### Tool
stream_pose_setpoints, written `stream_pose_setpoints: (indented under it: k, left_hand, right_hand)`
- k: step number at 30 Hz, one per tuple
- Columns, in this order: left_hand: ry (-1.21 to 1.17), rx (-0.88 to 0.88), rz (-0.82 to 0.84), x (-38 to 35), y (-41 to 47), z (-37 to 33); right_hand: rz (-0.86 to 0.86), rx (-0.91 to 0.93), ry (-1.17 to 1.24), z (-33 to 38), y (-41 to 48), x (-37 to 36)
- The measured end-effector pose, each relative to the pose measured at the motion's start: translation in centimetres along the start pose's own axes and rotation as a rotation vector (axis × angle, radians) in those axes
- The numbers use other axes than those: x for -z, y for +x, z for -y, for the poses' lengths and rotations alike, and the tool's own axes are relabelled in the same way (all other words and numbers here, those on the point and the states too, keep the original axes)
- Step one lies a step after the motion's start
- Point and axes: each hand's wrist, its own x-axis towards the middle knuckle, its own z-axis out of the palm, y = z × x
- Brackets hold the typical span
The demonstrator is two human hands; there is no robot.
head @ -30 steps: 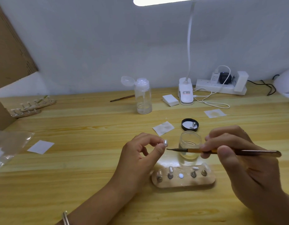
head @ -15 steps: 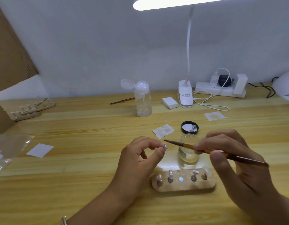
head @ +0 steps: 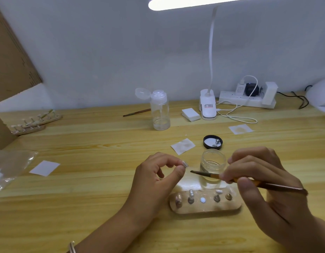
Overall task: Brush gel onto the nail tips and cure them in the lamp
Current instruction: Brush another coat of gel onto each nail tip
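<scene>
While my left grip [head: 155,179] pinches a nail tip [head: 185,164] beside the jar [head: 212,158], my right grip [head: 267,183] pinches the brush [head: 203,174] in front of it.

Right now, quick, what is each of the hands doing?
Left hand: pinching a nail tip between thumb and forefinger.
Right hand: holding a brush, bristles close to that nail tip.
</scene>
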Motion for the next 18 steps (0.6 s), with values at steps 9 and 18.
stream_pose_setpoints:
  k: [9,18]
  left_hand:
    - [0.005,0.006,0.0,-0.07,0.01,0.04]
    - [0.002,0.026,-0.007,-0.09,0.01,0.11]
  right_hand:
    - [0.027,0.031,-0.047,0.04,0.02,-0.03]
    - [0.026,0.047,-0.058,-0.08,-0.05,-0.32]
